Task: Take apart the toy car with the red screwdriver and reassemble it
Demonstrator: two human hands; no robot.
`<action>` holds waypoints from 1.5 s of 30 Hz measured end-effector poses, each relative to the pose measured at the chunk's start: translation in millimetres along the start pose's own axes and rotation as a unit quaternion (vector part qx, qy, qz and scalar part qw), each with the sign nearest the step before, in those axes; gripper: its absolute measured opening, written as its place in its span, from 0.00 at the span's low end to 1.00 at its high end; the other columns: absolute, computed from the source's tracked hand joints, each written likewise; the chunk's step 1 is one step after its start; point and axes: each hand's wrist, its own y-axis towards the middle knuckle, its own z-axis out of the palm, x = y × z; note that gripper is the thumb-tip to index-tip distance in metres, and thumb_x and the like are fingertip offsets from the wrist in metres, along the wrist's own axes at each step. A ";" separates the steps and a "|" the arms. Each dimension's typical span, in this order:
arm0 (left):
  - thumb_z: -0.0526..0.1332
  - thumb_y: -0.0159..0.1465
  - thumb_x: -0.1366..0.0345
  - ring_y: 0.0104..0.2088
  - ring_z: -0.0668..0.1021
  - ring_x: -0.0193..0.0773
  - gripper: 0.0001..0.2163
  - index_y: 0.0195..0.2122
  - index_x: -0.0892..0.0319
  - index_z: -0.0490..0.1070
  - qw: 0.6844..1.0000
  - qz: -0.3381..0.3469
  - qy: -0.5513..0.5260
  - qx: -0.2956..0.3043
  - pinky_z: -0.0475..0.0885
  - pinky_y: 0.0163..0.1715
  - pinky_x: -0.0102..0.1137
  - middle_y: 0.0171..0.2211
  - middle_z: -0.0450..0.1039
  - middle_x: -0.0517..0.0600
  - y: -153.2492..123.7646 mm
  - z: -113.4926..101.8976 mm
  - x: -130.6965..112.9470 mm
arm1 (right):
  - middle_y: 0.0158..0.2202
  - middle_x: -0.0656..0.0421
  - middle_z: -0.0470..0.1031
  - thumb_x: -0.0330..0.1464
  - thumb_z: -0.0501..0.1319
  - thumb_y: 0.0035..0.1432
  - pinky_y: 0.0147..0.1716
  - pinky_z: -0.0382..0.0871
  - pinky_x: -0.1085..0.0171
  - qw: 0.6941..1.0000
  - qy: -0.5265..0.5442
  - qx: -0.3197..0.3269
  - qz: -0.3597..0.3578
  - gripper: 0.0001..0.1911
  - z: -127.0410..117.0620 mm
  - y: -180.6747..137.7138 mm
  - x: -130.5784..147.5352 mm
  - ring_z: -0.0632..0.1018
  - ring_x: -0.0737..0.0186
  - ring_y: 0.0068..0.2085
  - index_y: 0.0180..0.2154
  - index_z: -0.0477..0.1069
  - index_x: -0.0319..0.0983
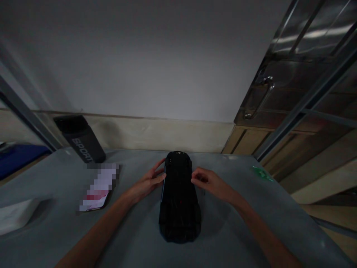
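A black toy car (180, 193) lies on the grey table, its dark underside up and its length pointing away from me. My left hand (152, 178) grips its left edge near the far half, thumb at the rim and fingers along the side. At the opposite edge, my right hand (206, 179) is closed in a pinch, thumb and forefinger together by the car's right side. Whatever is in that pinch, if anything, is too dark and small to make out. Details of the underside are mostly lost in shadow.
On the left of the table (134, 230) are a black SPORT bottle (83, 143), a phone (102, 186) with a blurred screen and a white object (18, 216). A small green packet (262, 173) lies at the right edge. A wall stands behind; metal frame posts (287, 126) flank the table.
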 end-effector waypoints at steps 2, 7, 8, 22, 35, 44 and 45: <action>0.74 0.67 0.57 0.72 0.75 0.57 0.33 0.72 0.33 0.70 1.000 -0.004 0.001 -0.003 0.67 0.70 0.49 0.69 0.77 0.50 -0.5 1.0 -1.7 | 0.35 0.59 0.76 0.58 0.67 0.67 0.37 0.70 0.60 1.000 0.023 0.006 0.014 0.25 1.2 -0.4 -0.5 0.75 0.59 0.36 0.38 0.75 0.43; 0.74 0.67 0.57 0.70 0.76 0.55 0.34 0.74 0.37 0.68 1.000 -0.002 0.004 -0.002 0.67 0.70 0.47 0.69 0.77 0.52 -1.6 4.4 -4.9 | 0.35 0.60 0.76 0.59 0.69 0.64 0.36 0.70 0.59 0.998 0.056 -0.001 0.020 0.26 2.7 -0.3 -5.0 0.75 0.60 0.35 0.37 0.75 0.43; 0.74 0.67 0.57 0.70 0.77 0.55 0.34 0.74 0.37 0.68 1.000 0.004 0.006 -0.001 0.68 0.69 0.47 0.68 0.78 0.52 -1.4 4.5 -4.8 | 0.34 0.60 0.76 0.59 0.69 0.64 0.37 0.70 0.59 0.998 0.057 -0.005 0.021 0.25 3.2 -0.1 -6.0 0.75 0.59 0.35 0.37 0.76 0.43; 0.76 0.65 0.57 0.72 0.74 0.56 0.37 0.74 0.37 0.68 1.000 -0.019 0.004 -0.016 0.66 0.70 0.47 0.69 0.77 0.50 -1.7 3.1 -5.5 | 0.33 0.62 0.70 0.57 0.75 0.55 0.37 0.69 0.59 0.979 0.187 -0.033 0.072 0.27 15.9 2.0 -3.0 0.73 0.59 0.35 0.38 0.72 0.44; 0.75 0.67 0.58 0.74 0.72 0.57 0.36 0.75 0.36 0.66 1.000 -0.008 -0.004 -0.001 0.63 0.73 0.50 0.71 0.74 0.50 -0.3 0.8 -2.5 | 0.36 0.62 0.69 0.54 0.79 0.50 0.38 0.66 0.61 0.961 0.248 -0.043 0.115 0.28 20.1 -2.2 -0.6 0.72 0.59 0.38 0.37 0.71 0.44; 0.72 0.69 0.56 0.78 0.65 0.57 0.41 0.80 0.37 0.55 1.000 -0.020 0.012 0.007 0.59 0.76 0.49 0.77 0.67 0.50 -0.3 -1.4 -0.6 | 0.34 0.62 0.70 0.56 0.78 0.53 0.37 0.65 0.60 0.966 0.236 -0.047 0.090 0.26 20.7 -1.3 -0.2 0.71 0.60 0.36 0.36 0.75 0.44; 0.73 0.69 0.55 0.78 0.66 0.57 0.42 0.80 0.38 0.55 1.000 -0.021 0.013 0.004 0.59 0.76 0.49 0.77 0.67 0.52 -0.7 -1.3 -0.9 | 0.34 0.62 0.70 0.56 0.78 0.53 0.37 0.65 0.60 0.967 0.235 -0.049 0.090 0.26 20.6 -1.3 -0.1 0.71 0.60 0.36 0.36 0.75 0.44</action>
